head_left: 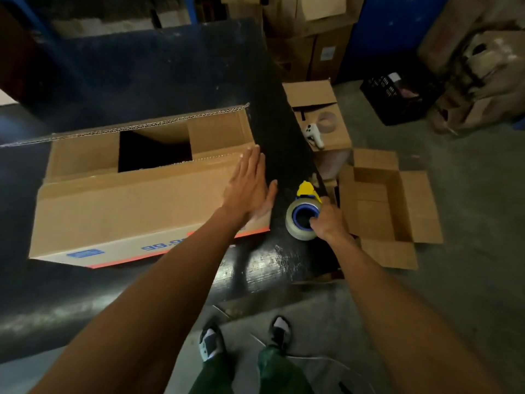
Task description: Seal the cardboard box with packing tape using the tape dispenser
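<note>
Cardboard box (136, 206): flaps partly shut, pressed by flat, open left hand (250, 186). Tape dispenser (304, 214): held in right hand (329, 220) grip, on dark surface (159, 75).

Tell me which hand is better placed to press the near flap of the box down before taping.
Left, probably. The left hand already lies flat and open on the near flap of the cardboard box, while the right hand is busy gripping the tape dispenser.

The right hand (329, 220) hides the tape dispenser (305, 207) handle, apparently gripped.
</note>
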